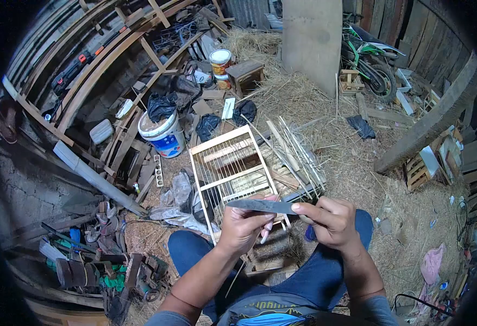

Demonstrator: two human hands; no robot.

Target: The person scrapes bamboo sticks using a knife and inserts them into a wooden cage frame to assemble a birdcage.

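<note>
A flat, dark grey knife blade (265, 206) spans the gap between my two hands, held level above my lap. My left hand (239, 229) is closed at the blade's left end, its fingers partly hidden behind it. A pale, thin piece (266, 234) shows just below those fingers; whether they grip it I cannot tell. My right hand (333, 224) is closed at the other end, one finger lying along the blade, with the handle mostly hidden in the fist. Just beyond the hands lies a wooden frame with thin bars (233, 173), like a cage panel.
Split bamboo strips (298, 157) lie right of the frame. A white bucket (162, 137) topped with a black bag stands at left. A small wooden stool (245, 71), an upright board (313, 46), a motorbike (374, 68) and a slanted post (434, 119) stand farther off. Straw covers the floor.
</note>
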